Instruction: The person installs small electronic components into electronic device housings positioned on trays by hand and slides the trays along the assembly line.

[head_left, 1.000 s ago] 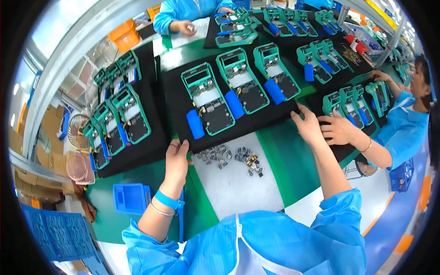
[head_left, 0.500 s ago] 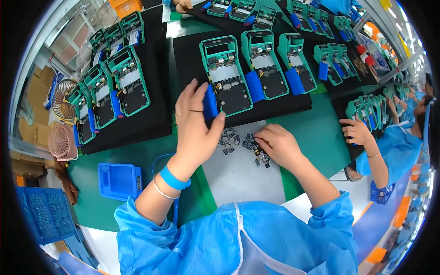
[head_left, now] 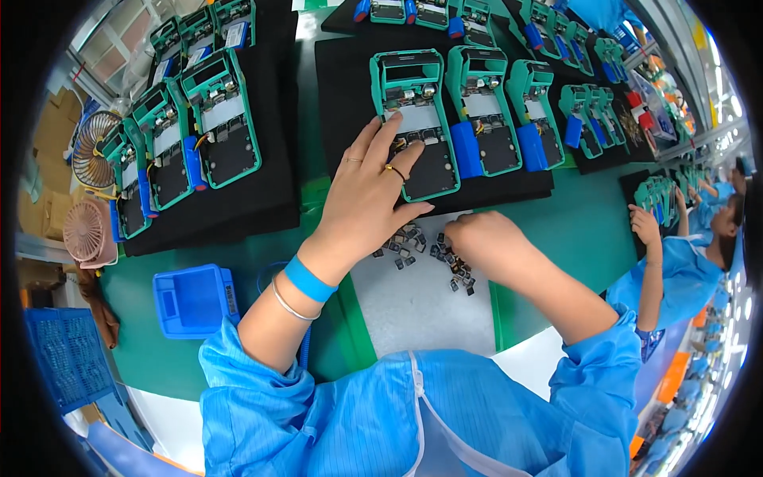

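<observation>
My left hand (head_left: 362,195) lies with spread fingers over the left side of a green-framed device housing (head_left: 433,167); its fingertips touch the housing's inside, near the white panel and wires. A blue wrist strap (head_left: 310,278) and a bangle are on that arm. My right hand (head_left: 489,242) is curled closed beside a pile of small black square parts (head_left: 457,266); whatever its fingertips hold is hidden. A second cluster of small parts (head_left: 405,242) lies just left of it on the grey mat (head_left: 413,310).
Two more housings with blue packs (head_left: 469,151) stand right of mine on a black foam sheet (head_left: 342,95). Several others (head_left: 218,119) are on foam at left. A blue tray (head_left: 195,302) sits front left, near a pink fan (head_left: 87,230). A co-worker (head_left: 660,278) works at right.
My left hand has moved right and up, from the housing's left edge onto its inside. My right hand stays by the pile, its fingers curled tighter. The whole view has shifted slightly.
</observation>
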`<state>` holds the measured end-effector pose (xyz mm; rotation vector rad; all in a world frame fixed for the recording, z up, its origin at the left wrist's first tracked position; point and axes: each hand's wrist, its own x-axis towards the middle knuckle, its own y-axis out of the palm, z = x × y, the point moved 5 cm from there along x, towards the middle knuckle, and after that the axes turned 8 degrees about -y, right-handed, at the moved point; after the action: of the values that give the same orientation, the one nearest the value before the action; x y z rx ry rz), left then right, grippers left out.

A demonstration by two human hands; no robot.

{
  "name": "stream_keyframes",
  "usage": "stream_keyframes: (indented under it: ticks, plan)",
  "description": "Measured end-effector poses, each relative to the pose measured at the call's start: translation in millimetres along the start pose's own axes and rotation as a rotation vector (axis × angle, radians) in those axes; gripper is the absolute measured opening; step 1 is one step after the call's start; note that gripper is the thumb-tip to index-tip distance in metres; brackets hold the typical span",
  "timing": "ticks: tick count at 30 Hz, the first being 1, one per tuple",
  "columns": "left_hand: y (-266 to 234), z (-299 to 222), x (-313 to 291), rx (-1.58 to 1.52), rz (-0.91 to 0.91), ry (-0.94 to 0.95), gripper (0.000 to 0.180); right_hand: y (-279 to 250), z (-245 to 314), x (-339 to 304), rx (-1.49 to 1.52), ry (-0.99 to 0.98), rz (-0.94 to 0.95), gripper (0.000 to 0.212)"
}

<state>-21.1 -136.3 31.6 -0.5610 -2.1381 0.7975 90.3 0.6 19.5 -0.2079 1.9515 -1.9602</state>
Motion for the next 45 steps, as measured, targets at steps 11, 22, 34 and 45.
stream_keyframes:
  ticks: [11,22,34,45]
  plan:
    - [-0.7,4.7,-2.5,-0.027,-0.090,-0.014,0.063,-101.2,-8.9,16.3,0.440,0.099,-0.612,0.012]
    - [-2.2,7.3,-0.6,-0.106,-0.114,-0.018,0.064,-93.0,-27.7,74.7,-0.487,-0.249,-0.717,0.018]
    - [-2.9,7.9,0.2,-0.103,-0.108,-0.017,0.064,-92.6,-32.7,86.0,-0.550,-0.247,-0.663,0.014]
    - [-1.1,5.3,-0.2,-0.094,-0.112,-0.017,0.065,-90.5,-30.6,81.9,-0.596,-0.236,-0.625,0.014]
